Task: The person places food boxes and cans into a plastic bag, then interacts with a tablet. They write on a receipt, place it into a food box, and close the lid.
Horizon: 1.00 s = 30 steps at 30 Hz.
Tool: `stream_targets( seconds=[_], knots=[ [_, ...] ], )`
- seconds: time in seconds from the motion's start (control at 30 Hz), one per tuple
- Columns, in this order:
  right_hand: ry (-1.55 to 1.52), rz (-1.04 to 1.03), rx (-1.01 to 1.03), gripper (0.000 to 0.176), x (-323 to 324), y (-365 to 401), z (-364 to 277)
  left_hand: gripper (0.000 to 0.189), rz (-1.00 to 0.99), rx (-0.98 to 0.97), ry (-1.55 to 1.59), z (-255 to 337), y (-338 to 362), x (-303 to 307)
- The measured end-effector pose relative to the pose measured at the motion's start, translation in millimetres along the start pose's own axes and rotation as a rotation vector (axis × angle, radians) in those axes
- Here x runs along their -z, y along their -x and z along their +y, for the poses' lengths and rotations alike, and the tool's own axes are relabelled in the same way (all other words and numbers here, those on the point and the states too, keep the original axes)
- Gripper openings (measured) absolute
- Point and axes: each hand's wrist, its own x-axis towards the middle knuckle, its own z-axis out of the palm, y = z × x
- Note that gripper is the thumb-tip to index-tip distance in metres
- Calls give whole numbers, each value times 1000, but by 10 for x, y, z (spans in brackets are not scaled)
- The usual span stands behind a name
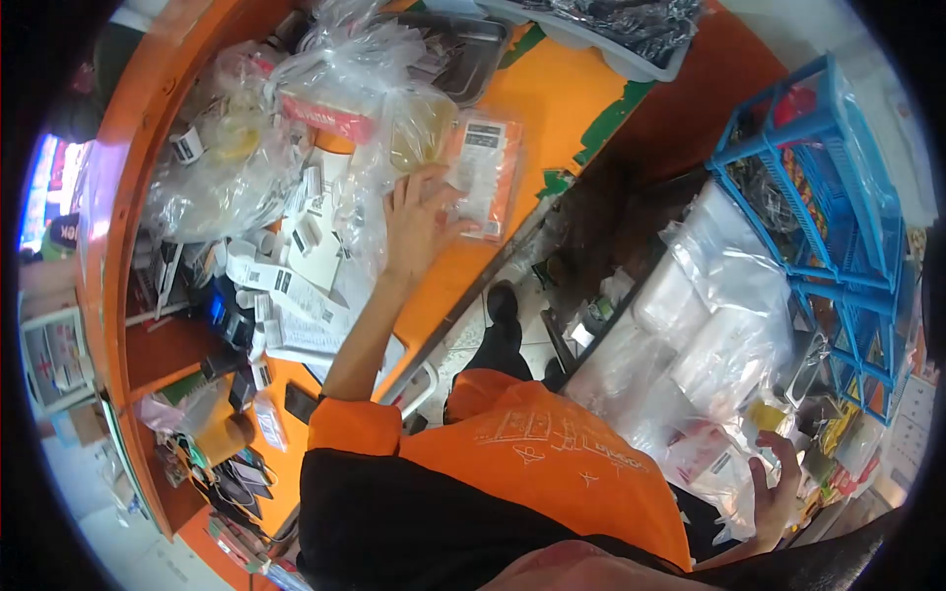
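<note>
My left hand is over the orange counter, fingers spread. Its thumb and fingertips are at the near edge of a flat clear plastic package with a white printed label and orange inside. Just beyond the fingers stands a knotted clear plastic bag with something yellowish in it. My right hand is at the lower right, thumb and fingers curved and apart. It is beside a clear plastic bag with reddish contents and a printed label; whether it touches the bag is not plain.
Receipt slips and papers litter the counter's left part, near a phone. Stacks of clear plastic bags lie to the right, next to a blue plastic rack. A grey tray sits at the far end.
</note>
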Motion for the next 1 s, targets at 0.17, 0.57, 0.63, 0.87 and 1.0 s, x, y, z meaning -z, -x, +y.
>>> stream_targets(
  seconds=[0.17,0.57,0.63,0.87,1.0],
  knots=[
    [73,49,-141,30,-114,-232,-278,40,-55,31,300,-121,-17,199],
    [-385,-31,655,73,-1842,-2706,-2533,55,44,177,196,-158,-371,399],
    [-324,136,704,78,-2378,-3181,-2696,65,-55,-6,333,-382,-513,478],
    [-212,-9,370,60,-2535,-3692,-3086,96,626,699,405,-1224,-1079,378],
    [-564,88,367,33,-2382,-3868,-2996,103,586,679,973,-935,-606,390]
  ],
)
